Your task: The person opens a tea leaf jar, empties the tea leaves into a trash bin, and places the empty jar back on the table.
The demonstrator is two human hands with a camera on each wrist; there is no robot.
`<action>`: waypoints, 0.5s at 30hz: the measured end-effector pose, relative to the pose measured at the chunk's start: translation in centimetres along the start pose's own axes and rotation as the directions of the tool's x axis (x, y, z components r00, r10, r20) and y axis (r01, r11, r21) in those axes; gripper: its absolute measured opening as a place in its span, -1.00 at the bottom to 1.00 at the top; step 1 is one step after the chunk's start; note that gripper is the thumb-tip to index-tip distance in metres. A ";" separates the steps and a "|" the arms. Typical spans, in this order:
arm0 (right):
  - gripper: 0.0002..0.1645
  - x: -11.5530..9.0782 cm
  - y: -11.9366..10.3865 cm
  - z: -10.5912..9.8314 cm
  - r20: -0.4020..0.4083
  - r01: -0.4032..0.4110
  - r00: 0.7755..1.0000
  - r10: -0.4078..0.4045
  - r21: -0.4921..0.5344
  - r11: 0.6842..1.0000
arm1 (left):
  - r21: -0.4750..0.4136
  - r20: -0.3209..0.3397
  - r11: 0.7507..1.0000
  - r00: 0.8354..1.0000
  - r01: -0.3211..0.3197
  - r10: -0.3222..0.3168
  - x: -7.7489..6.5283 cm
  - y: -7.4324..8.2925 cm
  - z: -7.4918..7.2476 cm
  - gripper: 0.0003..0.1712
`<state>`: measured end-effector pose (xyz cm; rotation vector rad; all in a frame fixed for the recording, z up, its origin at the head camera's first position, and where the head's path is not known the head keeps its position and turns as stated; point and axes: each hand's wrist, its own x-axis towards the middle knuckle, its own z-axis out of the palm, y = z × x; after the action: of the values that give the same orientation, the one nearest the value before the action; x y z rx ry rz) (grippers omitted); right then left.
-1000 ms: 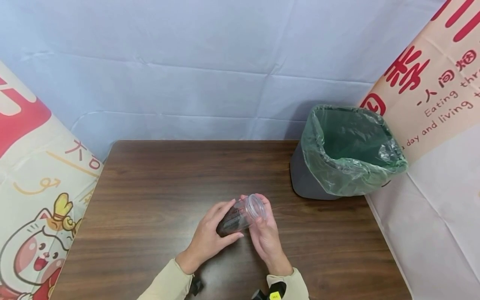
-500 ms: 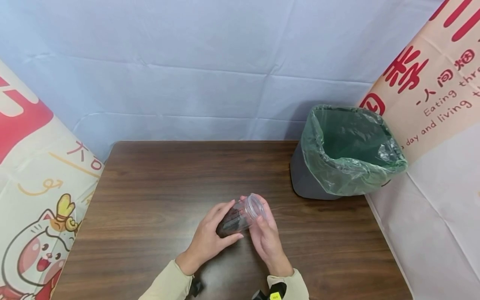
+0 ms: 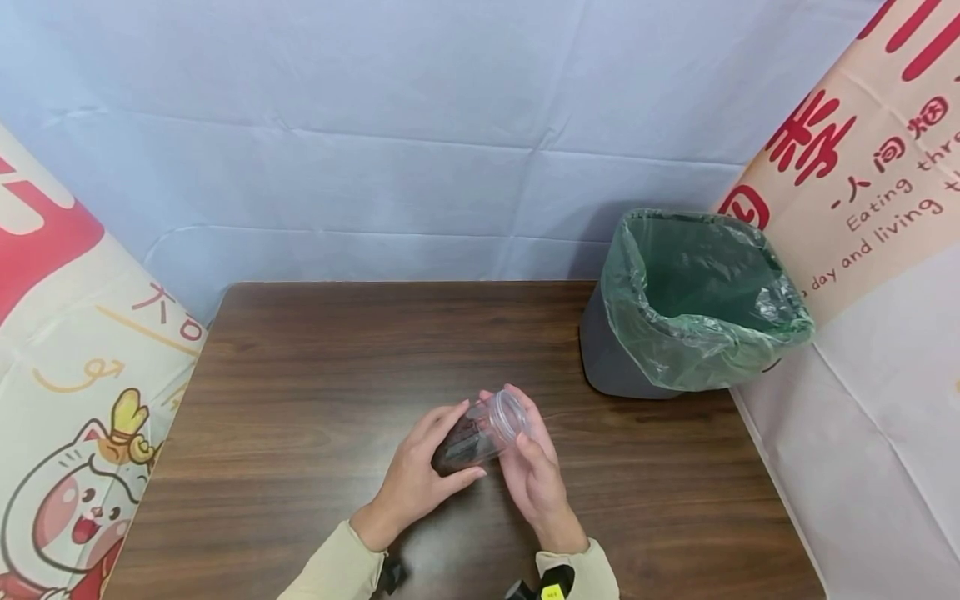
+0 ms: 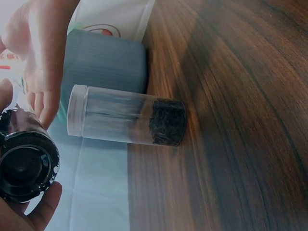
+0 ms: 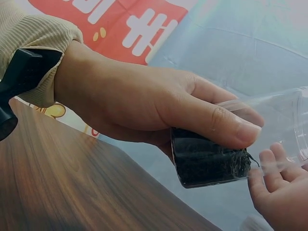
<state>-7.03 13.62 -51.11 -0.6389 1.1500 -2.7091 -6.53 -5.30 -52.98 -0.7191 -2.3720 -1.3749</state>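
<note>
A clear plastic jar (image 3: 465, 446) with dark shredded contents lies tilted between my hands, its ribbed neck pointing up and right. My left hand (image 3: 411, 475) grips its dark base end, thumb on one side and fingers on the other. Around the neck, my right hand (image 3: 542, 482) is held with loosely extended fingers; whether they touch the rim is unclear. The left wrist view shows the held jar's black base (image 4: 26, 166) and, beyond it, a second clear jar (image 4: 118, 113) standing on the table, with dark stuff at its bottom. That second jar cannot be made out in the head view.
A grey bin (image 3: 615, 358) lined with a green bag (image 3: 705, 354) stands at the table's right rear. The brown wooden table (image 3: 322, 358) meets a pale blue cloth (image 3: 375, 192) at its far edge. Printed banners hang on both sides.
The right hand's thumb and fingers have shifted slightly at the jar's neck, the thumb easing away from the rim. The left hand and jar have stayed nearly still.
</note>
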 end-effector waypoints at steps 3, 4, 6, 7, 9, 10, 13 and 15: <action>-0.41 -0.1 0.1 0.0 -0.014 0.008 1.000 -0.008 0.000 1.000 | -0.002 0.002 1.000 1.000 0.006 -0.006 0.0 0.0 0.0 0.07; -0.43 -0.1 0.2 0.0 -0.020 0.011 1.000 -0.011 -0.004 1.000 | -0.003 0.003 1.000 1.000 0.008 -0.008 0.0 0.0 0.0 0.07; -0.47 0.0 0.3 -0.1 -0.033 0.012 0.999 -0.012 -0.010 1.000 | -0.003 0.003 1.000 1.000 0.008 -0.008 0.0 -0.1 0.1 0.06; -0.49 0.0 0.3 -0.1 -0.040 0.012 0.999 -0.012 -0.014 1.000 | -0.003 0.003 1.000 1.000 0.006 -0.006 0.0 -0.1 0.1 0.06; -0.53 0.0 0.4 -0.1 -0.046 0.010 0.999 -0.011 -0.021 1.000 | 0.000 0.001 1.000 1.000 0.002 -0.002 0.0 -0.1 0.1 0.06; -0.54 0.0 0.4 -0.1 -0.048 0.009 0.999 -0.010 -0.024 1.000 | 0.001 0.001 1.000 1.000 0.000 0.000 -0.1 -0.2 0.2 0.06; -0.57 -0.1 0.4 -0.1 -0.048 0.004 0.999 -0.006 -0.033 0.999 | 0.003 0.000 1.000 1.000 0.001 -0.001 -0.1 -0.2 0.2 0.06; -0.60 -0.1 0.3 -0.1 -0.043 -0.003 0.999 0.001 -0.042 0.999 | 0.002 0.002 1.000 1.000 0.007 -0.007 -0.2 -0.2 0.2 0.06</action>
<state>-7.03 13.48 -51.43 -0.5870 1.2207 -2.7163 -6.51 -5.23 -53.31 -0.7127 -2.3798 -1.3748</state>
